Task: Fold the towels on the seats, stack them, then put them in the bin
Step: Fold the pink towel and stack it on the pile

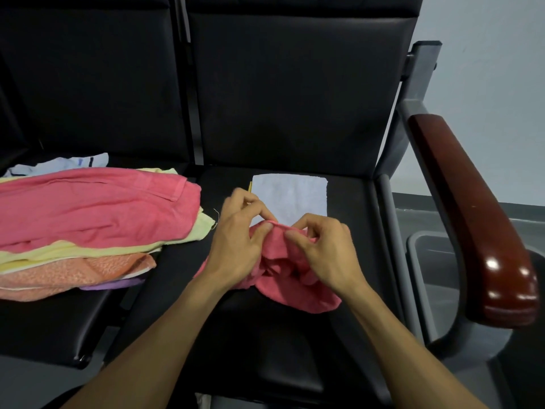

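A: Where is the towel that is being worked on now?

B: The pink towel (pixel 290 278) lies bunched on the front part of the right seat (pixel 348 261), just in front of a folded white towel (pixel 290 199). Both hands are on its far edge. The left hand (pixel 239 240) pinches the hem with curled fingers, and the right hand (pixel 323 246) pinches the same hem just beside it.

A: How do you think this towel will handle?

B: I judge it is light and very soft. It has no stiffness, so it sags and wrinkles wherever it is not held. It is not slippery and not fragile, so a firm pinch is safe.

A: Then where is the best place to hold it?

B: At two corners of one edge, I think. Now the hands are close together on the hem, so the cloth hangs in a lump below them. If they slide apart along the hem to the corners, the towel can open flat.

A: What else waits?

B: A pile of towels (pixel 94 225) on the left seat (pixel 56 329), with a large pink one on top, then yellow, orange and purple ones below. The grey bin (pixel 433 261) stands on the floor at the right, behind the wooden armrest (pixel 477 219). I cannot see its bottom fully.
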The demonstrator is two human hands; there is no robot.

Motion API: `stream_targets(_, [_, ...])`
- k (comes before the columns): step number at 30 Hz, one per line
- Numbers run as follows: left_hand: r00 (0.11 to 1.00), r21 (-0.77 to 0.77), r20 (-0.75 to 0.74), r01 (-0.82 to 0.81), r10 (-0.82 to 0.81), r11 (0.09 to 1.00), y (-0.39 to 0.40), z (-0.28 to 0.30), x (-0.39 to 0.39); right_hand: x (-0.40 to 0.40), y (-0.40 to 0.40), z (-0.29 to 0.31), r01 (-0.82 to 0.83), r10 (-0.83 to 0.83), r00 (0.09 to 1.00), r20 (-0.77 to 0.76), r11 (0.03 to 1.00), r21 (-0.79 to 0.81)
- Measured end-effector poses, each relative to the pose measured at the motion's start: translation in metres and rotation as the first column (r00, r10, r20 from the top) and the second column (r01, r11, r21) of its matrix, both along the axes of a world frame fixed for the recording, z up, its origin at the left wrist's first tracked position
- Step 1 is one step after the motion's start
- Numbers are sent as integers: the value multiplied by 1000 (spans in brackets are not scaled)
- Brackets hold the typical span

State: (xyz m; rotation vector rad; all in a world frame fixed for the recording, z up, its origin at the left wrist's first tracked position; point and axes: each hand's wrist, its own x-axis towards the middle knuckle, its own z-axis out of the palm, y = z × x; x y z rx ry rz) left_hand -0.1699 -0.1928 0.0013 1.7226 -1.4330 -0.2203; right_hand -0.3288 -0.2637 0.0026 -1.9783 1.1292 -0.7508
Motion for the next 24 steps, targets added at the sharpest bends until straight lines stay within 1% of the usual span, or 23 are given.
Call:
stream_targets(2, [999, -25, 40, 17, -16, 1000, 0, 3, -2, 0, -1, 0, 126, -124, 991, 42, 991, -45])
stream_targets(3, [998, -6, 36, 52, -52, 999, 0, 3, -5, 0, -2, 1, 166, -161, 984, 74, 984, -62])
stream_targets(5, [990, 95, -25, 140, -138, 986, 1, 0, -7, 1, -1, 3, 194, -181, 971, 154, 978, -77])
stream_targets(7, [986, 196, -37, 169, -165, 966, 1, -6, -6, 0, 0, 5, 215, -193, 957, 218, 973, -83])
stream_targets(9, [994, 212, -45, 105, -98, 972, 0, -9, 0, -3, -3, 5, 250, -229, 944, 240, 966, -61])
stream_targets(11, [994, 212, -106, 26, -3, 977, -2, -6, 8, -6, -7, 3, 282, -272, 936, 221, 959, -12])
stream_targets(14, [984, 238, -157, -47, 87, 970, -3, -6, 14, -9, -11, 1, 324, -332, 921, 203, 943, 72])
stream_targets(15, [973, 243, -203, -57, 108, 968, -3, -7, 15, -9, -12, 2, 337, -352, 915, 198, 936, 105])
stream_targets(17, [929, 225, -341, -68, 144, 972, -3, -7, 14, -8, -12, 2, 339, -367, 912, 182, 926, 166])
stream_targets(19, [858, 193, -482, -92, 177, 977, -4, -5, 13, -7, -11, 4, 300, -359, 911, 202, 914, 273])
stream_targets(20, [810, 182, -554, -107, 192, 977, -5, -5, 15, -7, -11, 6, 267, -368, 901, 229, 887, 376])
stream_targets(21, [757, 182, -620, -116, 206, 976, -5, -5, 17, -8, -12, 8, 216, -388, 884, 261, 833, 509])
stream_targets(22, [708, 186, -675, -111, 209, 976, -5, -6, 19, -8, -13, 8, 151, -413, 865, 286, 757, 636])
stream_targets(23, [665, 188, -719, -95, 203, 978, -4, -6, 21, -9, -15, 7, 73, -439, 842, 314, 669, 740])
stream_targets(24, [632, 185, -752, -70, 187, 980, -2, -6, 21, -10, -16, 6, -20, -461, 814, 353, 585, 811])
